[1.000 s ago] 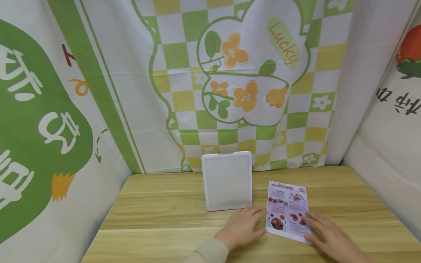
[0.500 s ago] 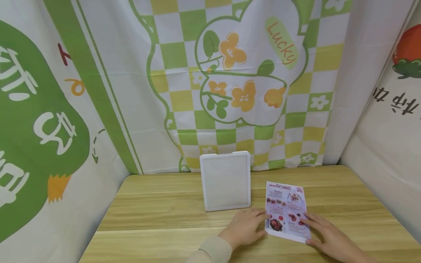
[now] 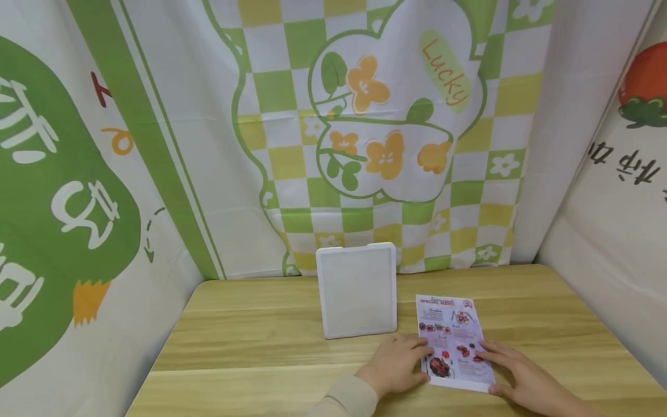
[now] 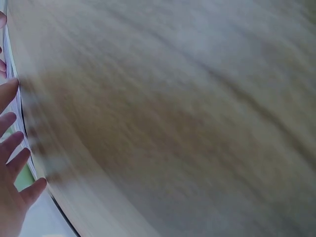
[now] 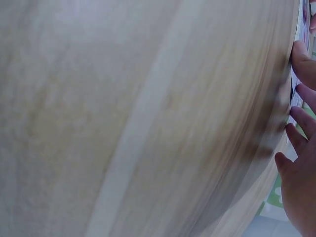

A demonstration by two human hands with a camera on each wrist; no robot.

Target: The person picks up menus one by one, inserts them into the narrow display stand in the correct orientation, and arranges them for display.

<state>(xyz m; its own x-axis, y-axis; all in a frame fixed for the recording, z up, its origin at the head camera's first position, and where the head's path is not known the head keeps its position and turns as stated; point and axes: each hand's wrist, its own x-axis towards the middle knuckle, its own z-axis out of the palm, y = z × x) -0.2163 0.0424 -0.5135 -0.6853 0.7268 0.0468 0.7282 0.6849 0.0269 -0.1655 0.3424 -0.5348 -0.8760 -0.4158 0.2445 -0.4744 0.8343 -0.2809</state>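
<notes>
A printed menu leaflet [image 3: 454, 343] lies flat on the wooden counter [image 3: 250, 341], just to the right of a white square frame-like stand [image 3: 357, 290] that stands upright near the back of the counter, close to the hanging patterned cloth [image 3: 365, 127]. The left hand [image 3: 398, 365] rests on the counter in front of the stand, its straight fingertips touching the leaflet's left edge; the right hand [image 3: 523, 379] lies at the far side of the leaflet from the stand, fingers spread and flat on its right edge and lower corner. Neither grip closes round anything: both hands are flat and relaxed, pressing or steadying the sheet rather than holding it. The leaflet looks like a thin, light, glossy sheet, so it would likely bend easily, slide on the smooth wood, and crease if pinched hard; a sensible hold would be at a free edge or corner, sliding it until a corner can be lifted, then pinching lightly between thumb and fingers. The white stand appears rigid and light; whether it has a slot or pocket cannot be told from the head view, and nothing shows inside it. The two wrist views give only blurred wood grain with fingers [image 4: 12, 148] at the frame's side [image 5: 302, 123].
</notes>
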